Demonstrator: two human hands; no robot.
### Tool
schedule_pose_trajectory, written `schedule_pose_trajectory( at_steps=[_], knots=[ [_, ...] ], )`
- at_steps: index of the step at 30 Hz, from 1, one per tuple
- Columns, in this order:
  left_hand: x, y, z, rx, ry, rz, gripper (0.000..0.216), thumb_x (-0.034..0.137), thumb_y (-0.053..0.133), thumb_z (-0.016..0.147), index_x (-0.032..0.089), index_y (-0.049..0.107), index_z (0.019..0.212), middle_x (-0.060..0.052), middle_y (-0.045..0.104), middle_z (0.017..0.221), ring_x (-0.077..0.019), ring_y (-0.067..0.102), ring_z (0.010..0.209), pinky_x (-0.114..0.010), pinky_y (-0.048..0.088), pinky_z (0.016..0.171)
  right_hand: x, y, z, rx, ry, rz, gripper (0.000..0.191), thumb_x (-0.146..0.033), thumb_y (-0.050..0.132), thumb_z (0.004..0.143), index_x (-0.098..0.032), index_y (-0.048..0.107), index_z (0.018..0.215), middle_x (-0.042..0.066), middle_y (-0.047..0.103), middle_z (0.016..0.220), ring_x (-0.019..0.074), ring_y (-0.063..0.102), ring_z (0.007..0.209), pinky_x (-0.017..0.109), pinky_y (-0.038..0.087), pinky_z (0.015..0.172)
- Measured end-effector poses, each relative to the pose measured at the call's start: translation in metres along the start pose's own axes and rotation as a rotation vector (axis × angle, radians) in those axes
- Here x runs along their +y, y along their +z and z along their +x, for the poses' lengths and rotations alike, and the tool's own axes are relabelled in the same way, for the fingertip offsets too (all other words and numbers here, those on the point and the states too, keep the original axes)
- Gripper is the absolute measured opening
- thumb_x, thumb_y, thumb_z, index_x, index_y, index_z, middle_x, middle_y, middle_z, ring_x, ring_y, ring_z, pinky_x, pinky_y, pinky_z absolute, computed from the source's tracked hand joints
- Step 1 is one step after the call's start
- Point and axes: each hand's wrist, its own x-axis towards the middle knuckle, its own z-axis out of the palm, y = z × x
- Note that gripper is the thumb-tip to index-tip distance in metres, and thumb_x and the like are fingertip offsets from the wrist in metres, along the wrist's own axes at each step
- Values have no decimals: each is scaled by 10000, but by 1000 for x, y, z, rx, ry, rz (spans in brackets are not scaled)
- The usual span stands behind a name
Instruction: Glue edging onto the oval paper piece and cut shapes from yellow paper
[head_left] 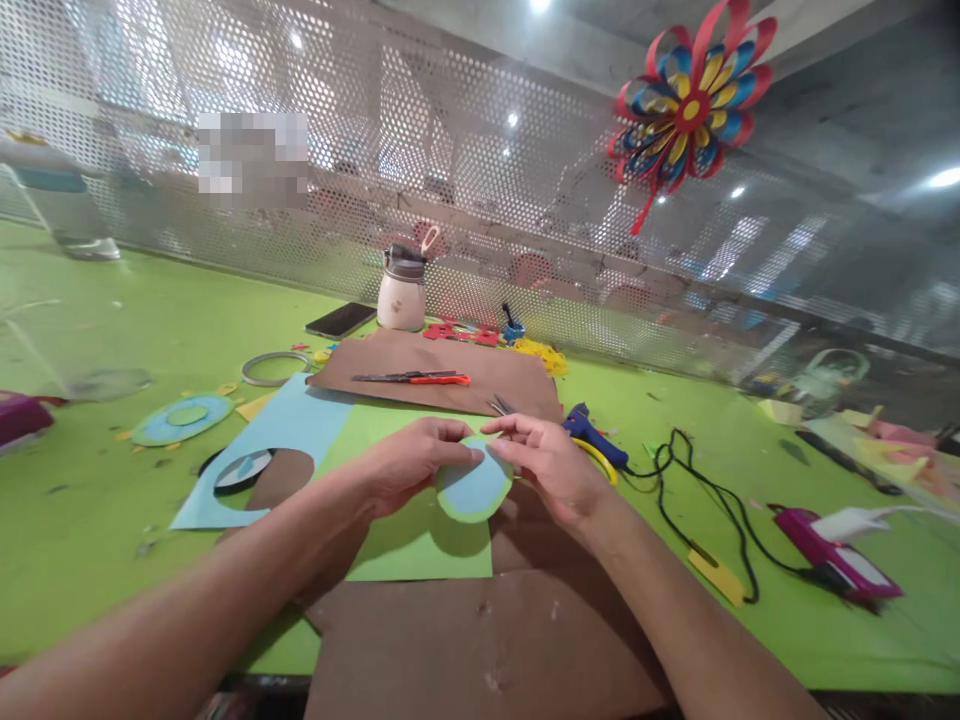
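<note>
Over the middle of the work area, a round paper disc, light blue with a green rim, is held up between both hands. My left hand pinches its left upper edge, thumb on the blue face. My right hand grips the right upper edge with thumb and fingers. Below lies a green paper sheet, with a blue sheet with a round cut-out to its left. Behind my right hand are yellow-handled scissors, partly hidden, and a blue glue gun. Orange-handled scissors lie on cardboard farther back.
A white flask and a phone stand and lie at the back. On the right are a black cord and a purple power strip. A blue paper ring and a metal ring lie left. A paper flower hangs above.
</note>
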Motion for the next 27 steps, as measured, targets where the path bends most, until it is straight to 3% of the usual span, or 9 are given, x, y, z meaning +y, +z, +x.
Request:
schedule_pose_trajectory(
  at_steps=[5, 8, 13, 17, 23, 27],
  knots=[
    [1, -4, 2, 37, 33, -15, 207, 246, 756, 639, 143, 652, 785, -52, 682, 734, -162, 622, 632, -249, 445, 568, 2, 0, 2, 33, -22, 15, 295, -171, 769, 609, -163, 683, 891, -21, 630, 648, 117, 556, 581, 256, 410, 582],
    [0, -6, 3, 87, 39, -41, 222, 243, 743, 646, 151, 646, 824, -45, 674, 740, -164, 628, 638, -248, 450, 555, 5, -2, 7, 153, -120, 48, 306, -208, 748, 624, -190, 651, 914, -22, 633, 711, 136, 579, 639, 276, 430, 617],
    [-1, -9, 7, 238, 124, -92, 159, 178, 754, 622, 148, 619, 699, -14, 635, 657, -128, 614, 636, -245, 469, 659, 11, -6, 17, 296, -244, 102, 315, -216, 739, 619, -194, 629, 914, -11, 646, 763, 143, 578, 695, 267, 432, 629],
    [3, -11, 6, 325, 247, -129, 151, 202, 765, 620, 154, 628, 657, -13, 629, 695, -130, 587, 665, -263, 469, 692, 13, 1, 16, 250, -219, 139, 375, -196, 762, 597, -172, 628, 947, -2, 657, 722, 145, 574, 664, 267, 431, 613],
    [5, -17, 5, 288, 306, -145, 99, 202, 734, 632, 162, 665, 691, -16, 627, 745, -138, 564, 702, -273, 466, 694, 12, 10, 7, 166, -161, 171, 537, -186, 794, 577, -195, 566, 1063, -6, 661, 759, 163, 585, 691, 299, 462, 640],
    [6, -20, 6, 262, 305, -136, 81, 176, 712, 636, 151, 687, 708, -29, 639, 744, -132, 560, 681, -246, 449, 661, 11, 7, 7, 149, -145, 169, 469, -247, 771, 630, -203, 580, 1056, -23, 614, 743, 156, 581, 715, 286, 461, 637]
  ],
)
